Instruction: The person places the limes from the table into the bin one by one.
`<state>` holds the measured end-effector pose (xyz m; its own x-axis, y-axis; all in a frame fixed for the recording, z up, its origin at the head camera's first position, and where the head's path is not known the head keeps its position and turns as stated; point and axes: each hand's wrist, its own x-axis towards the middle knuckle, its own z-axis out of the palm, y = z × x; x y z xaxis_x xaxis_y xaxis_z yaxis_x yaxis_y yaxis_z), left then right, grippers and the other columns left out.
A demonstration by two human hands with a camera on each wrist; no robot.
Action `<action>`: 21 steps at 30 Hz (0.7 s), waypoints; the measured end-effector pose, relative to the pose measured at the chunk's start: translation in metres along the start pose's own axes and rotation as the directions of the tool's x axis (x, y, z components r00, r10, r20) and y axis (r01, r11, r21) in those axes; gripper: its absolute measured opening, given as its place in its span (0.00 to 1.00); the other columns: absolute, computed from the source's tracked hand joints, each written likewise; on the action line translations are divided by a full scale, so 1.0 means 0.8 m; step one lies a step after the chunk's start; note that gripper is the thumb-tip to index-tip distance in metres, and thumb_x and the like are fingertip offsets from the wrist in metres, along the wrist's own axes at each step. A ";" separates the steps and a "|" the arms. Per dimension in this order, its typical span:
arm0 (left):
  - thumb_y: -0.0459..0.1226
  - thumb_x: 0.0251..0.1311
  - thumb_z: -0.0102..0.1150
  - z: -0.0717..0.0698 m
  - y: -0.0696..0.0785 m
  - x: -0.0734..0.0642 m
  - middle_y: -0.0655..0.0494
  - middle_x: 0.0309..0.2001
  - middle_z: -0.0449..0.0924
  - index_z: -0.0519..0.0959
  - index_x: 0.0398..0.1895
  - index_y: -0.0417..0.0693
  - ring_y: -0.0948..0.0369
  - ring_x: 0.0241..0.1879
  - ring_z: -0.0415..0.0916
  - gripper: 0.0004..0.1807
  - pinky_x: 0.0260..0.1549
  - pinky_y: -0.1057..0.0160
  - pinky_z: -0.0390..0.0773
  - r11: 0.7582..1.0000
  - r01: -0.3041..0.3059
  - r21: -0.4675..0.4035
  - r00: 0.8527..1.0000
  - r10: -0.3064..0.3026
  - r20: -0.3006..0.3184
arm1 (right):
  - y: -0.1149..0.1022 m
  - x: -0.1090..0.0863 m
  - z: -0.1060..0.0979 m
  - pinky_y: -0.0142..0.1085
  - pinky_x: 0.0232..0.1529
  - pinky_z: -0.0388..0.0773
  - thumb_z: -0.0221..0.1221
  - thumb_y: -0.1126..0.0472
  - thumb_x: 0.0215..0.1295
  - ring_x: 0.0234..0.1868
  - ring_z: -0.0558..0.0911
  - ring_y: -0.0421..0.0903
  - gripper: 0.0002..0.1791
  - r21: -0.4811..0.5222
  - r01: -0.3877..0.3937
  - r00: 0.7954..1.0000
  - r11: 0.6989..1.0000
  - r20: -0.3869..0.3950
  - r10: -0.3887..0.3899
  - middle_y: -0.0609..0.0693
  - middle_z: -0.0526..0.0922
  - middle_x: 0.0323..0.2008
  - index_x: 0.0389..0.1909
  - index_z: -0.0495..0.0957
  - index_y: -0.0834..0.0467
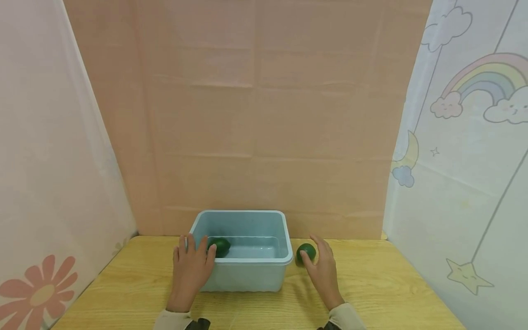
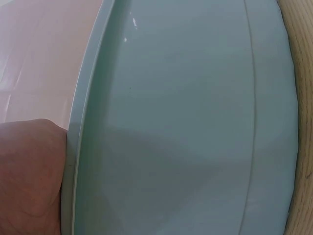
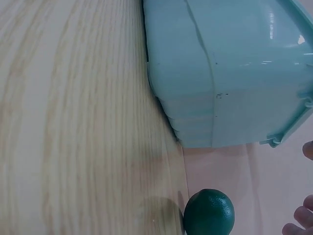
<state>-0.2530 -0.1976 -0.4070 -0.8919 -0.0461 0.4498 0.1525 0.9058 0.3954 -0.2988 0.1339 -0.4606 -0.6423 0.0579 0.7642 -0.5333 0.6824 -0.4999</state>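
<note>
A light blue plastic bin (image 1: 260,277) stands on the table. Inside it, at the left, lies a dark green oval fruit (image 1: 222,246), partly hidden by my left fingers. My left hand (image 1: 193,268) rests at the bin's front left corner, fingers spread and reaching over the rim. To the right of the bin, a second dark green fruit (image 1: 306,253), round and glossy, sits on the table. Around it, my right hand (image 1: 323,270) curves loosely, the thumb overlapping it in the head view. In the right wrist view, fingertips (image 3: 304,216) show apart from the green fruit (image 3: 209,213).
The light wooden table (image 1: 379,284) runs up to a tan cloth backdrop (image 1: 264,114). Pale printed curtains hang at both sides, with a red flower (image 1: 43,293) on the left and a rainbow (image 1: 486,78) on the right.
</note>
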 end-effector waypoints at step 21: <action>0.47 0.77 0.43 0.002 -0.001 -0.001 0.18 0.68 0.57 0.73 0.65 0.35 0.26 0.71 0.44 0.27 0.64 0.26 0.49 1.000 -0.016 0.006 1.000 0.017 -0.009 | 0.014 -0.009 0.002 0.65 0.61 0.66 0.70 0.66 0.60 0.65 0.69 0.68 0.30 -0.013 -0.072 0.996 0.997 0.055 0.073 0.68 0.72 0.63 0.62 0.72 0.68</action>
<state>-0.2529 -0.1978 -0.4095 -0.8855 -0.0349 0.4634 0.1647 0.9088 0.3833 -0.3009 0.1404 -0.4723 -0.7088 0.0669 0.7023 -0.4787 0.6857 -0.5483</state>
